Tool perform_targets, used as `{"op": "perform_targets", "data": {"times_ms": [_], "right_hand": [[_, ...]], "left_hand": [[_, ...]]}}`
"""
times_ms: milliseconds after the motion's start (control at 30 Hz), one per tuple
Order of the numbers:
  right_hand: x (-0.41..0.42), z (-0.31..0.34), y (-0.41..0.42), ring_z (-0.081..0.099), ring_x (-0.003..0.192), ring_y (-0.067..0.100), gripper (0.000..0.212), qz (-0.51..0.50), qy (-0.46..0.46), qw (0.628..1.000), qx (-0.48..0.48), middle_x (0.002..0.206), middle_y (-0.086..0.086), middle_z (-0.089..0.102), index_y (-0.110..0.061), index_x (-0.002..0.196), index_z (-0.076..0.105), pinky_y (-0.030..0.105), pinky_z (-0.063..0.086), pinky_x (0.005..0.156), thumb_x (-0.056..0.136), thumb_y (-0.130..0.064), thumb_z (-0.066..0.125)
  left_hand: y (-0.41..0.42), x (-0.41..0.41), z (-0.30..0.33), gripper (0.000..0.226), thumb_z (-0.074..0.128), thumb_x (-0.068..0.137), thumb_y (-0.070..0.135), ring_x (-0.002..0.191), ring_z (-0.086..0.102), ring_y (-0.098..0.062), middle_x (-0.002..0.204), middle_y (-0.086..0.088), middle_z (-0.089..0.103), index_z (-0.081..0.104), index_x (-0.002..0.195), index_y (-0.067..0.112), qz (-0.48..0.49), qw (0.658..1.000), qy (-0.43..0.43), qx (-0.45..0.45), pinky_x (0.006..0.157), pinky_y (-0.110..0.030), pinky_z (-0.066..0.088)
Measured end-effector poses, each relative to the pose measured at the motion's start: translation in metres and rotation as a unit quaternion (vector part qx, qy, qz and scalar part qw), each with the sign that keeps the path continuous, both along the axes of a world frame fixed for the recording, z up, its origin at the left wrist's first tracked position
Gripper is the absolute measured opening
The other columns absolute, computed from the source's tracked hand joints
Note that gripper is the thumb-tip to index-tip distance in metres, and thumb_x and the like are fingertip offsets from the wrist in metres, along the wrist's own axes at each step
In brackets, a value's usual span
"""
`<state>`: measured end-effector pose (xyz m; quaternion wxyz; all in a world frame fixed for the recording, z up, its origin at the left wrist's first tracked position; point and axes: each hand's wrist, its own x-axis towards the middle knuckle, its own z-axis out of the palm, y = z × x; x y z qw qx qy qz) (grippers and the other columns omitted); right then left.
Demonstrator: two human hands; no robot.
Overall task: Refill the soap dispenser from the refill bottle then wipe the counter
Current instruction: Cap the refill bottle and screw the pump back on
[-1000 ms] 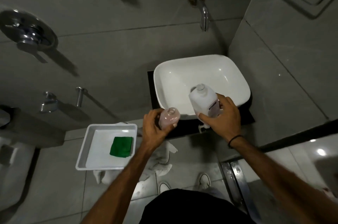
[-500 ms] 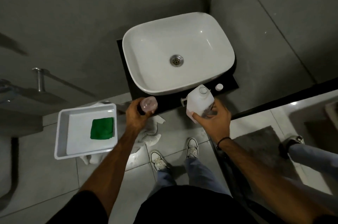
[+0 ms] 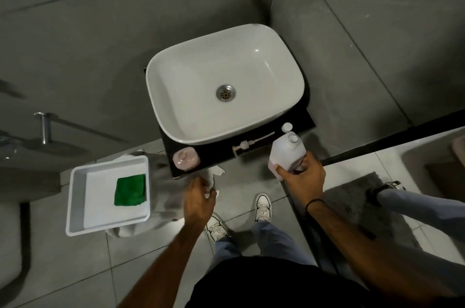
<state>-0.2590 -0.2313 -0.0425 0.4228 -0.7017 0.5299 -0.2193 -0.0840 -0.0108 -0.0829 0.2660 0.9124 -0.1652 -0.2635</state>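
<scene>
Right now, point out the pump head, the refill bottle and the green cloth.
pump head (image 3: 242, 145), head view, on its collar, lying on the counter.
refill bottle (image 3: 285, 150), head view, on its white shoulder.
green cloth (image 3: 130, 190), head view, on its middle, in the tray.

i see a black counter (image 3: 297, 122) carrying the white basin (image 3: 198, 106), which fills most of it. along its free front strip, the pink soap dispenser (image 3: 186, 158) stands at the left corner with its top open. the pump head (image 3: 245, 144) lies flat just right of it, its tube running toward a small white cap (image 3: 286, 127) near the right edge. the counter's front rim is dark and bare between them.
</scene>
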Motion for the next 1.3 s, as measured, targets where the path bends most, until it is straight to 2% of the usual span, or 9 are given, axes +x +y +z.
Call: {"op": "perform_targets", "data": {"times_ms": [67, 167, 333, 433, 533, 633, 767, 900, 1300], "right_hand": [[-0.010, -0.004, -0.015, 0.066, 0.103, 0.019, 0.071, -0.007, 0.016, 1.000, 0.004, 0.114, 0.002, 0.068, -0.020, 0.113, 0.062, 0.023, 0.059, 0.076, 0.054, -0.042, 0.094], [-0.023, -0.010, -0.035, 0.064, 0.107, 0.020, 0.074, -0.010, 0.024, 1.000, 0.006, 0.117, 0.001, 0.067, -0.025, 0.116, 0.059, 0.046, 0.062, 0.083, 0.053, -0.043, 0.094], [-0.044, -0.023, -0.062, 0.058, 0.111, 0.008, 0.078, -0.020, 0.051, 0.998, 0.008, 0.123, -0.005, 0.064, -0.034, 0.121, 0.054, 0.047, 0.059, 0.094, 0.055, -0.044, 0.094], [-0.056, -0.030, -0.073, 0.057, 0.111, 0.009, 0.077, -0.012, 0.064, 0.998, 0.018, 0.122, -0.008, 0.062, -0.032, 0.122, 0.054, 0.046, 0.059, 0.093, 0.057, -0.042, 0.094], [-0.066, -0.036, -0.082, 0.059, 0.114, 0.015, 0.076, 0.023, 0.099, 0.995, 0.017, 0.122, -0.004, 0.062, -0.028, 0.124, 0.055, 0.038, 0.056, 0.095, 0.060, -0.046, 0.091], [-0.072, -0.039, -0.088, 0.059, 0.113, 0.013, 0.076, 0.050, 0.116, 0.992, 0.027, 0.121, -0.005, 0.062, -0.028, 0.124, 0.056, 0.037, 0.056, 0.096, 0.060, -0.051, 0.091], [-0.076, -0.040, -0.089, 0.060, 0.116, 0.016, 0.076, 0.062, 0.112, 0.991, 0.042, 0.122, -0.004, 0.062, -0.027, 0.125, 0.056, 0.044, 0.056, 0.097, 0.061, -0.049, 0.092], [-0.068, -0.038, -0.091, 0.061, 0.113, 0.017, 0.073, 0.117, 0.145, 0.981, 0.048, 0.122, -0.003, 0.063, -0.027, 0.125, 0.053, 0.040, 0.055, 0.100, 0.066, -0.053, 0.087], [-0.046, -0.031, -0.088, 0.056, 0.114, 0.017, 0.068, 0.267, 0.217, 0.938, -0.031, 0.119, -0.001, 0.062, -0.025, 0.129, 0.053, 0.030, 0.052, 0.096, 0.073, -0.054, 0.077]], "left_hand": [[-0.032, -0.013, 0.006, 0.013, 0.071, 0.089, 0.016, 0.080, 0.064, -0.022, 0.089, 0.001, 0.059, 0.062, 0.097, 0.013, -0.072, 0.997, -0.016, -0.030, 0.067, -0.032, 0.052], [-0.095, -0.021, 0.018, 0.014, 0.066, 0.093, 0.013, 0.087, 0.065, -0.022, 0.104, -0.005, 0.065, 0.067, 0.107, 0.010, -0.167, 0.981, -0.051, -0.083, 0.078, -0.035, 0.056], [-0.216, -0.026, 0.027, 0.042, 0.060, 0.093, -0.001, 0.123, 0.059, -0.038, 0.135, -0.019, 0.060, 0.060, 0.135, 0.002, -0.321, 0.935, -0.093, -0.120, 0.103, -0.042, 0.051], [-0.273, -0.027, 0.013, 0.054, 0.054, 0.100, 0.006, 0.142, 0.042, -0.035, 0.159, -0.016, 0.039, 0.044, 0.152, 0.012, -0.406, 0.906, -0.111, -0.031, 0.116, -0.041, 0.039], [-0.297, -0.031, -0.002, 0.043, 0.050, 0.103, 0.012, 0.136, 0.044, -0.034, 0.154, -0.013, 0.042, 0.052, 0.146, 0.018, -0.483, 0.849, -0.185, 0.104, 0.111, -0.041, 0.045], [-0.298, -0.034, -0.007, 0.041, 0.050, 0.101, 0.009, 0.130, 0.047, -0.035, 0.145, -0.015, 0.046, 0.056, 0.141, 0.017, -0.506, 0.822, -0.228, 0.130, 0.105, -0.041, 0.048], [-0.281, -0.040, 0.021, 0.033, 0.064, 0.094, 0.010, 0.112, 0.063, -0.031, 0.125, -0.017, 0.063, 0.065, 0.127, 0.007, -0.347, 0.927, -0.105, -0.095, 0.093, -0.035, 0.053], [-0.253, -0.050, 0.060, 0.024, 0.077, 0.089, 0.025, 0.081, 0.067, -0.009, 0.098, 0.001, 0.074, 0.074, 0.109, 0.014, -0.230, 0.946, -0.014, -0.226, 0.073, -0.007, 0.049], [-0.233, -0.049, 0.095, 0.044, 0.060, 0.095, 0.052, 0.095, 0.072, -0.027, 0.103, -0.010, 0.076, 0.072, 0.103, 0.010, -0.367, 0.915, -0.154, 0.063, 0.081, -0.037, 0.057]]}}
